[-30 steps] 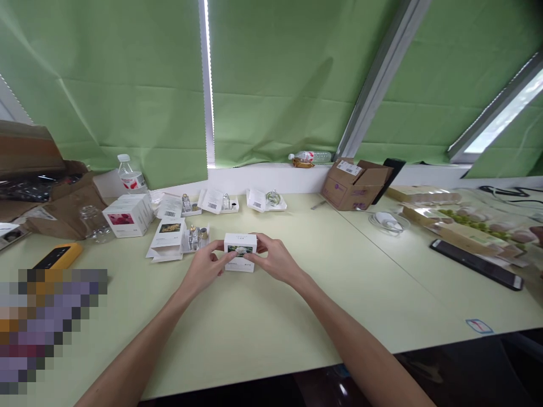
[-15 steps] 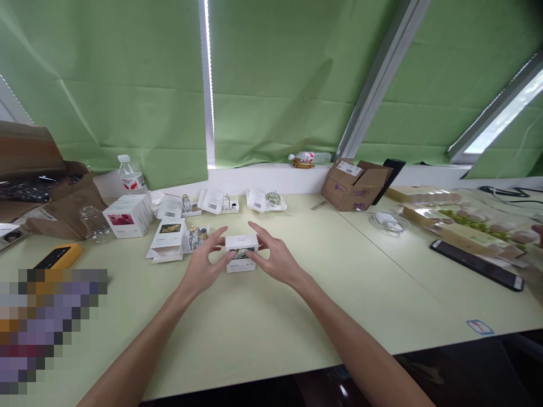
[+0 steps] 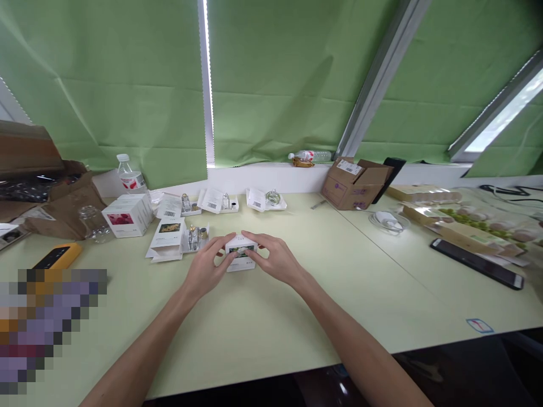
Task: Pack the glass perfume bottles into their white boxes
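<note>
A small white box (image 3: pixel 241 253) with a green picture on its front lies on the pale green table (image 3: pixel 271 316) in front of me. My left hand (image 3: pixel 207 265) grips its left side with fingers curled over the top. My right hand (image 3: pixel 274 259) holds the right side, fingers laid across the top. Just left of the box stand an opened white carton (image 3: pixel 167 237) and small glass bottles (image 3: pixel 194 237).
White boxes with pink pictures (image 3: pixel 127 215), a water bottle (image 3: pixel 129 176) and a yellow device (image 3: pixel 57 255) are at the left. A cardboard box (image 3: pixel 354 183), a white mouse-like item (image 3: pixel 388 220) and a dark phone (image 3: pixel 475 263) lie to the right. More cartons (image 3: pixel 237 200) line the back.
Half a second ago both hands had their fingers spread apart around the box; now they have closed onto it again, fingers over its top.
</note>
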`<move>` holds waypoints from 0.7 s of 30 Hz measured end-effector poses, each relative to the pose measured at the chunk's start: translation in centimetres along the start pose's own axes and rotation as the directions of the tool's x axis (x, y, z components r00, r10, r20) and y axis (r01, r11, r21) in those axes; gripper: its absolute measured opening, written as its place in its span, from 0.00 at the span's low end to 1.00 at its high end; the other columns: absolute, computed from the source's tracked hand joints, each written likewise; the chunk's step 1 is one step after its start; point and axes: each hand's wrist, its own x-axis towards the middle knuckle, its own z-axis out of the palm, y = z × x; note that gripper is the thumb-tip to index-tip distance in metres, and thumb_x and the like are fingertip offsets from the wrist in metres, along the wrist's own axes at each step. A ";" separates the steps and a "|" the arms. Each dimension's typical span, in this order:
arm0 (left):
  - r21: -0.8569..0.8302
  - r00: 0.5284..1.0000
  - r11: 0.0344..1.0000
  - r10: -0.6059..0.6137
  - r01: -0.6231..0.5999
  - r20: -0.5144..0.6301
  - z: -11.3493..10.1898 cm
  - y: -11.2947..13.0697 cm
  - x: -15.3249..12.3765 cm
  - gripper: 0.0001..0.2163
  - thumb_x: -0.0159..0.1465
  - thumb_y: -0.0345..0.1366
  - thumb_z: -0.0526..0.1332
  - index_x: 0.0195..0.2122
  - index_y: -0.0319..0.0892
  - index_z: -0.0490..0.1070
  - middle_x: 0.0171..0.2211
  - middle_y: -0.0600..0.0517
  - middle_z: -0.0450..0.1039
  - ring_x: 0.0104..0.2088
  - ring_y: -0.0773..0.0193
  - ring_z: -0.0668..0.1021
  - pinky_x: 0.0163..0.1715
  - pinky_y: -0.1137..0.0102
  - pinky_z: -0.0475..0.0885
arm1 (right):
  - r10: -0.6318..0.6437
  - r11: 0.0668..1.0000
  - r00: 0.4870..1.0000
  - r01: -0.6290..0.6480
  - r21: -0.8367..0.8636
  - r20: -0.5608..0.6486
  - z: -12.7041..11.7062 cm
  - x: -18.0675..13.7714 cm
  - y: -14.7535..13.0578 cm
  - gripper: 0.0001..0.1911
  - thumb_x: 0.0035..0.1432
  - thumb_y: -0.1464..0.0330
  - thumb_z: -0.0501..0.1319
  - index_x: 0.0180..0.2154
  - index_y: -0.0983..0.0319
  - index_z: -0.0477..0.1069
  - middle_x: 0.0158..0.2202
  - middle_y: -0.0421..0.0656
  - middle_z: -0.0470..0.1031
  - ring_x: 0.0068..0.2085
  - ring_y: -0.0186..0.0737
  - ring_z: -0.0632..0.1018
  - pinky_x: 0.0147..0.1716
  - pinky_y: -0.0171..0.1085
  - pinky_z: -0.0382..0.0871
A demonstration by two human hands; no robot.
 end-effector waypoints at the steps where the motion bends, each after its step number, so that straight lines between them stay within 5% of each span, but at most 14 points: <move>1: -0.006 1.000 1.000 -0.004 0.004 -0.006 0.0 0.0 0.0 0.19 0.68 0.44 0.55 0.59 0.52 0.64 0.53 0.50 0.70 0.42 0.60 0.76 0.43 0.65 0.74 | 0.007 1.000 1.000 -0.007 0.009 -0.009 0.0 0.0 0.0 0.25 0.62 0.62 0.59 0.61 0.49 0.64 0.51 0.42 0.76 0.47 0.44 0.77 0.46 0.44 0.72; 12: -0.062 0.997 0.995 -0.075 0.074 -0.016 -0.3 0.0 0.2 0.18 0.66 0.47 0.57 0.53 0.47 0.68 0.53 0.48 0.72 0.42 0.57 0.79 0.43 0.62 0.76 | 0.065 0.995 0.998 -0.064 0.072 -0.020 -0.7 0.2 0.1 0.15 0.60 0.60 0.60 0.48 0.56 0.72 0.47 0.42 0.78 0.41 0.43 0.78 0.43 0.43 0.74; 21: -0.058 0.997 0.996 -0.068 0.066 -0.029 -0.2 0.1 0.1 0.16 0.66 0.46 0.57 0.52 0.47 0.67 0.52 0.49 0.73 0.42 0.60 0.78 0.39 0.65 0.76 | 0.061 0.994 0.998 -0.058 0.090 -0.030 -0.4 0.1 0.1 0.16 0.60 0.61 0.60 0.49 0.57 0.71 0.46 0.43 0.78 0.39 0.42 0.79 0.43 0.43 0.74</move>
